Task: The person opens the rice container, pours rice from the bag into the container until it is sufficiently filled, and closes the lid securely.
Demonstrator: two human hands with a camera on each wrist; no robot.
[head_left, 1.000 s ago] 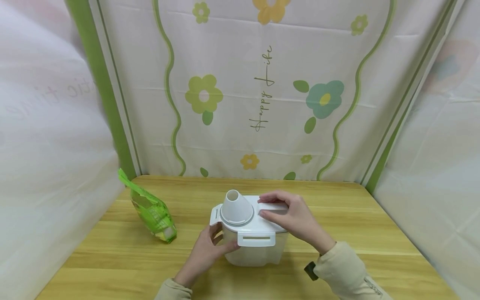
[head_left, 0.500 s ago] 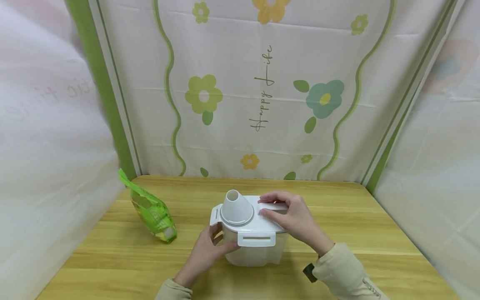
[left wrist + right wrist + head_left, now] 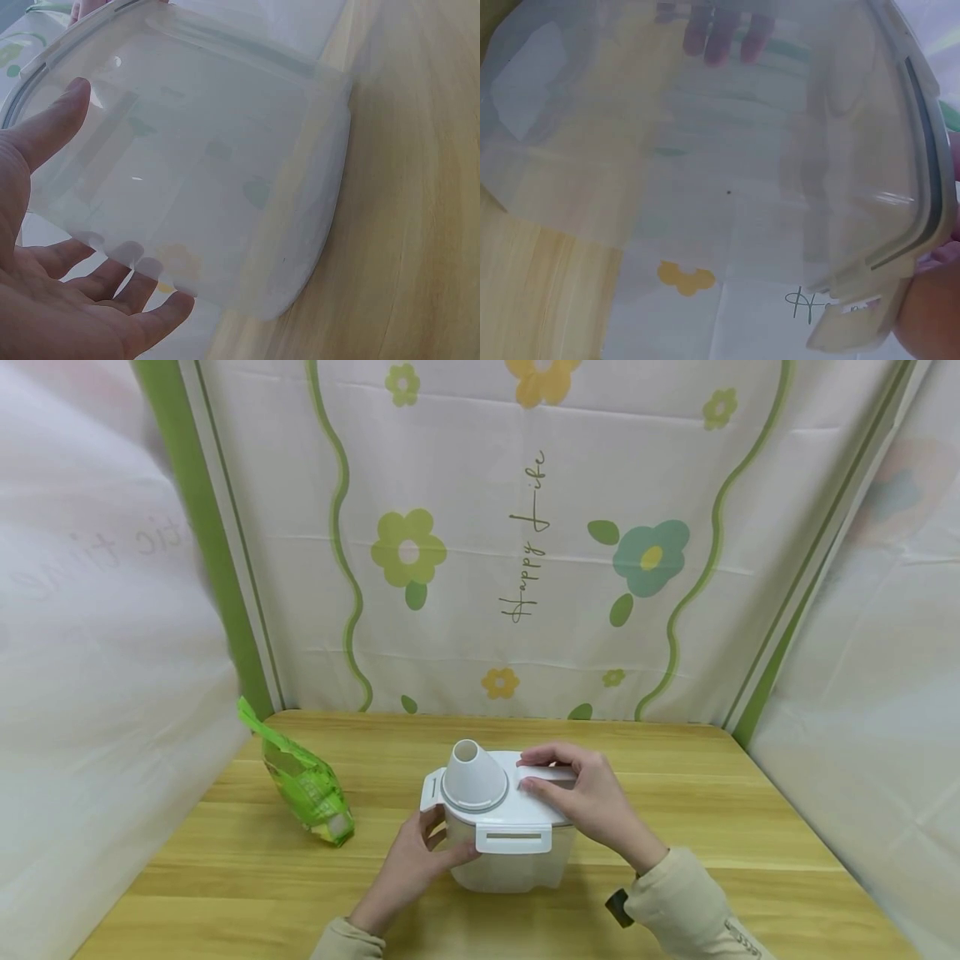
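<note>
Container: the translucent storage container (image 3: 510, 875) stands upright on the wooden table (image 3: 712, 831), between the two hands; no contents show through its walls.
Left hand: the left hand (image 3: 420, 852) holds the container's left end, thumb on the near wall and fingers curled round the corner. If this grip is too light, the smooth plastic could slide or tip under a pull from above.
Right hand: the right hand (image 3: 592, 789) pinches the lid handle (image 3: 546, 774) between thumb and fingers. An off-centre pull there could raise one end of the white lid (image 3: 521, 812) first and jam it askew.
Latches: the front latch (image 3: 513, 838) and left latch (image 3: 432, 789) flare outward and look unfastened; the far ones are hidden. Lifting by the handle alone could part lid from body, while a fastened hidden latch would drag the container along.
Seal: the dark seal (image 3: 930, 150) runs under the lid's edge. Its friction could make the lid release with a jerk.
Cone: the white conical cap (image 3: 474, 779) rises from the lid's left side; whether it is locked down cannot be told. A knock could loosen it.
Bag: the green plastic bag (image 3: 307, 789) lies well apart at the left, out of harm's way.
</note>
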